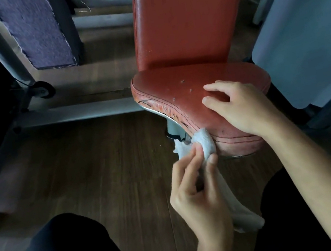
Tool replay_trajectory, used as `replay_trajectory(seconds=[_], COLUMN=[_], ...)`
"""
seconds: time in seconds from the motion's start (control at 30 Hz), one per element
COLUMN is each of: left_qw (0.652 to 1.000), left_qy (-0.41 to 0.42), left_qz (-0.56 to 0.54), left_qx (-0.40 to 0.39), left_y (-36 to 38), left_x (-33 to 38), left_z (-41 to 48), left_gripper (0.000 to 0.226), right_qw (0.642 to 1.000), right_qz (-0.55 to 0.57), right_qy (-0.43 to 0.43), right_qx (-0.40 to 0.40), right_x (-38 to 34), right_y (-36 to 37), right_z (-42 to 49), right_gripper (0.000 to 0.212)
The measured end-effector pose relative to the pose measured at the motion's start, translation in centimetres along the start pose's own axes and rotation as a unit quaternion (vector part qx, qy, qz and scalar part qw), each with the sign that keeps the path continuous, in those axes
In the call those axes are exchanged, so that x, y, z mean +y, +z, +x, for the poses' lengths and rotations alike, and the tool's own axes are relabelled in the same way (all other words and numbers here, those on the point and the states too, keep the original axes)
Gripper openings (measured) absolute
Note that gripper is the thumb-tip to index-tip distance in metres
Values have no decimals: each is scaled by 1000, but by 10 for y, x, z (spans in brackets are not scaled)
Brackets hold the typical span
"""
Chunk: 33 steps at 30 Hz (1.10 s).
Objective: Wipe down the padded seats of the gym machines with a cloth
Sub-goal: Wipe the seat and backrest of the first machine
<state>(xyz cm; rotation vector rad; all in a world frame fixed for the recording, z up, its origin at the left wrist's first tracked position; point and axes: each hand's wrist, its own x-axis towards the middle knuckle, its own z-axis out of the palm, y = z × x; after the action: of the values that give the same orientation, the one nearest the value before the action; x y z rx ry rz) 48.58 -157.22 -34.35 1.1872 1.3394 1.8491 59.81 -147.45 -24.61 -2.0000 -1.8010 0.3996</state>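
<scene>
Fingers of left hand pinching cloth against seat front edge, right hand fingers relaxed, resting atop seat

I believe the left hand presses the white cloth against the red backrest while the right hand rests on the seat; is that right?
No: the head view shows the left hand pressing the white cloth against the edge of the seat, not the backrest; the right hand rests on the seat.

L hand pinches white cloth against red seat edge, approx 7 o'clock. R hand rests on seat top, 4 o'clock side, fingers bent. Backrest at 12.
</scene>
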Motion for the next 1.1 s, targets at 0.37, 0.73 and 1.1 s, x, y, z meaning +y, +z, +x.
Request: replay_trajectory(seconds=[0.37,0.73,1.1], left_qw=[1000,997,999], left_qy=[10,-64,-19], left_qz=[7,-31,34], left_qx=[-6,-39,-18], left_y=[1,-8,9], left_x=[-6,-5,-7], left_z=[10,27,52], left_gripper=[15,13,21], right_qw=[1000,999,992], right_qz=[-6,-13,-59], right_qy=[8,3,-4], right_qx=[-14,-41,-108], right_x=[-1,-2,-18], right_y=[-1,-4,8], right_z=[1,2,33], right_gripper=[47,47,55])
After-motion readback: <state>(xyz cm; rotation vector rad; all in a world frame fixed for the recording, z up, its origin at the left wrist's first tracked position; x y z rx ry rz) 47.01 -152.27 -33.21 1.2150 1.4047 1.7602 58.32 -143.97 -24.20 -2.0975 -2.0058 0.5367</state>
